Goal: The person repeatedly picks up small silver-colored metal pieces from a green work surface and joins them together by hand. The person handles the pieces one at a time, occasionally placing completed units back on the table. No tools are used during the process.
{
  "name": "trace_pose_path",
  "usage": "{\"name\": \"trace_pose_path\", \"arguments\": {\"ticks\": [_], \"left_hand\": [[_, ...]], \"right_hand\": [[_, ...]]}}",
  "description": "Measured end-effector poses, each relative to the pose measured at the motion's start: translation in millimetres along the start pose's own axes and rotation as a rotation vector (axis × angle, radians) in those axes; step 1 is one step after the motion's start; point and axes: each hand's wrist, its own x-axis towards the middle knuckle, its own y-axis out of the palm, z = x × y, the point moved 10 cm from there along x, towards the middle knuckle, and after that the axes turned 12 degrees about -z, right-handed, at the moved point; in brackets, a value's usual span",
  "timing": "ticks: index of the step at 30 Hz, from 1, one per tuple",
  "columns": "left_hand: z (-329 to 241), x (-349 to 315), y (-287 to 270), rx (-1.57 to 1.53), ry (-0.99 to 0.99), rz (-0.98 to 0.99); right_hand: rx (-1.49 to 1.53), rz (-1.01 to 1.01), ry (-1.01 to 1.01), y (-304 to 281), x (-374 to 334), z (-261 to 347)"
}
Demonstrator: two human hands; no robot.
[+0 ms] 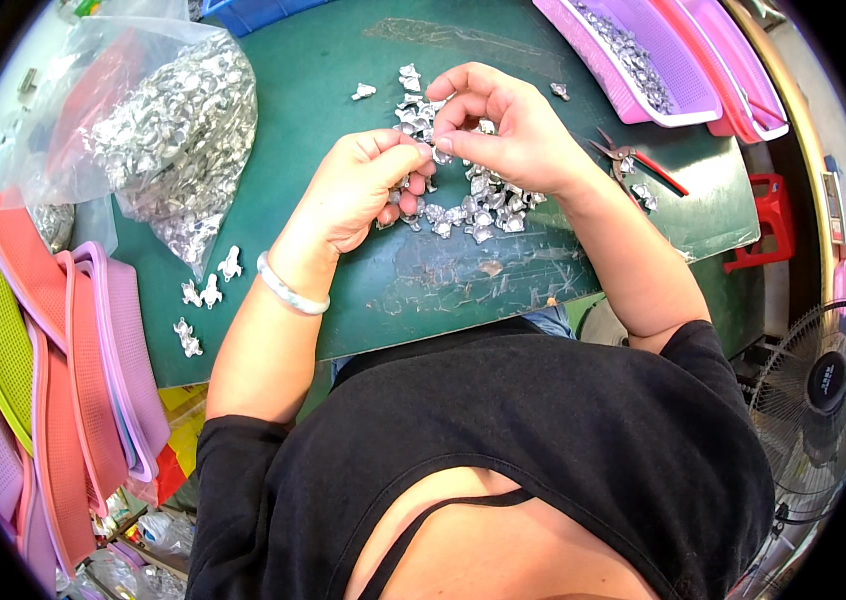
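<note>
My left hand [361, 190] and my right hand [513, 135] meet fingertip to fingertip over a pile of small silver metal castings [488, 205] on the green table. A small silver metal casting [441, 156] shows at the fingertips, pinched between the two hands. My left thumb presses against the index finger, and the other left fingers curl under, with more silver metal showing beside them. The right thumb and index finger close in a pinch at the same spot. How much of the piece the fingers cover is hidden.
A clear plastic bag [188, 140] full of castings stands at left, loose castings [211, 292] below it. Red-handled pliers [633, 160] lie at right near purple and red baskets [678, 100]. Stacked baskets [73, 400] fill the left side; a fan [811, 400] stands lower right.
</note>
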Motion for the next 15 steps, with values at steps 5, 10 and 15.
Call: {"name": "trace_pose_path", "arguments": {"ticks": [5,10,15], "left_hand": [[-1,4,-8,-0.153,-0.024,-0.038],[-3,3,-10,-0.218,-0.043,-0.042],[-3,3,-10,-0.262,-0.044,-0.02]], "right_hand": [[-0.169,-0.019,-0.074,-1,1,-3],[-0.515,0.151,-0.337,29,-13,4],[-0.589,0.173,-0.365,35,-14,2]]}}
